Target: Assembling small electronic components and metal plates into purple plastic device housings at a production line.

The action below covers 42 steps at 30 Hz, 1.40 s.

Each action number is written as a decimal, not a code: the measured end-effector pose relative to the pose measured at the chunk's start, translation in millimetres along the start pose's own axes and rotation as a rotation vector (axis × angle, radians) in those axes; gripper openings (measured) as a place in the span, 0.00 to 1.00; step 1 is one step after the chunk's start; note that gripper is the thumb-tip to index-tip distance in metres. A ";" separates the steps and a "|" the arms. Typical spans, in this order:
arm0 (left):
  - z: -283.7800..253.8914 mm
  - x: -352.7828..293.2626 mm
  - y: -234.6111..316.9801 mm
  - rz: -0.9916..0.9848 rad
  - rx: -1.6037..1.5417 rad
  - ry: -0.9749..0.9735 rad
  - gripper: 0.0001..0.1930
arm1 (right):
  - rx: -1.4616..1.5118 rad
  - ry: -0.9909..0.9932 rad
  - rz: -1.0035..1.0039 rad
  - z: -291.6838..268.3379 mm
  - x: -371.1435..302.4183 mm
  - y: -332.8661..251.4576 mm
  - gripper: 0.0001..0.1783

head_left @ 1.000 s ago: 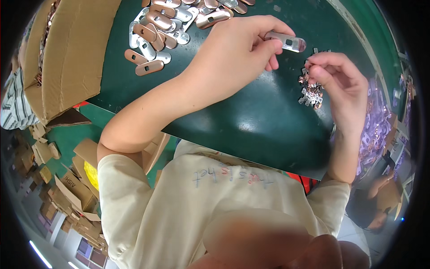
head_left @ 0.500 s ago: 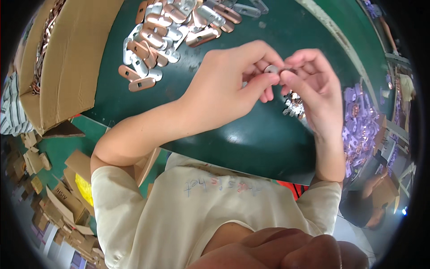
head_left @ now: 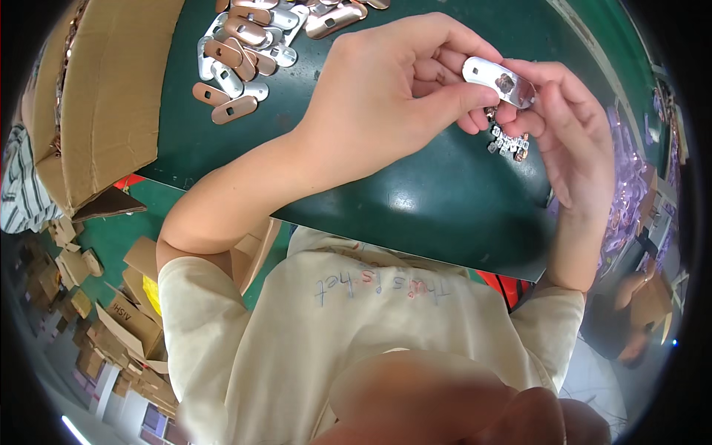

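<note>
A shiny silver oval metal plate (head_left: pixel 487 72) is held up above the table between my two hands. It has a small square hole near one end and a dark spot, perhaps a reflection, toward the middle. My left hand (head_left: pixel 386 93) pinches its left part between thumb and fingers. At the plate's right end, the fingers of my right hand (head_left: pixel 575 130) close around it. Just below lies a cluster of small shiny metal pieces (head_left: pixel 509 144) on the table, partly behind my fingers. A loose heap of copper and silver oval plates (head_left: pixel 245 70) lies at the far left.
The dark green table (head_left: pixel 356 215) has its near edge against my shirt. A large cardboard box (head_left: pixel 122 81) stands at the left. Beyond my right arm are many purple parts (head_left: pixel 627 178) and another person (head_left: pixel 623 319). Cartons (head_left: pixel 126 322) crowd the floor at left.
The plate has turned so its broad face shows; before, only a small end showed at my fingertips. My right hand has shifted right and both hands appear slightly higher. The whole view has shifted.
</note>
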<state>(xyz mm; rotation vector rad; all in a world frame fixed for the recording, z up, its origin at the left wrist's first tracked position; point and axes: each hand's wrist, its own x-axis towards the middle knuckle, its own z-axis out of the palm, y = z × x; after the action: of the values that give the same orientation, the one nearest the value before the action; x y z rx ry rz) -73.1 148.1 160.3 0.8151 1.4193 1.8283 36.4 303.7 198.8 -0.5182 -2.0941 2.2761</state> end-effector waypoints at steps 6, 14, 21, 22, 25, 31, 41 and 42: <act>0.8 -1.5 1.9 -0.060 -0.037 -0.060 0.14 | -0.292 0.277 -0.102 -25.2 -17.2 -8.4 0.19; -2.2 -9.7 -2.5 -0.091 -0.071 -0.030 0.13 | -0.891 0.703 -0.273 -71.5 -32.3 0.2 0.09; -11.4 -10.5 -23.7 0.117 0.358 -0.175 0.14 | -0.734 0.229 -0.452 6.3 -29.6 10.9 0.12; 1.8 -8.8 -3.6 -0.077 0.063 -0.078 0.14 | -0.723 0.223 -0.450 10.4 -24.0 13.7 0.12; 7.2 -8.2 -5.3 -0.051 0.040 -0.083 0.14 | -0.409 0.188 -0.213 14.6 -18.5 13.4 0.11; 10.2 -6.3 -5.3 -0.100 0.023 -0.099 0.14 | -0.431 0.211 -0.193 15.0 -22.0 14.7 0.10; 1.9 -11.2 -3.4 -0.219 -0.011 0.003 0.14 | -1.120 0.432 -0.291 -29.2 -40.3 8.7 0.21; 1.7 -12.7 -4.3 -0.199 -0.005 -0.009 0.14 | -1.310 0.525 -0.222 -46.6 -50.3 4.4 0.25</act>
<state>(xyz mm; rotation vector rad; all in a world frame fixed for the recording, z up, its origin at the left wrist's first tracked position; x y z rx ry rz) -63.8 139.4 155.6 0.6534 1.4359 1.6743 96.3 337.1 203.9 -0.6757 -2.7674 0.3106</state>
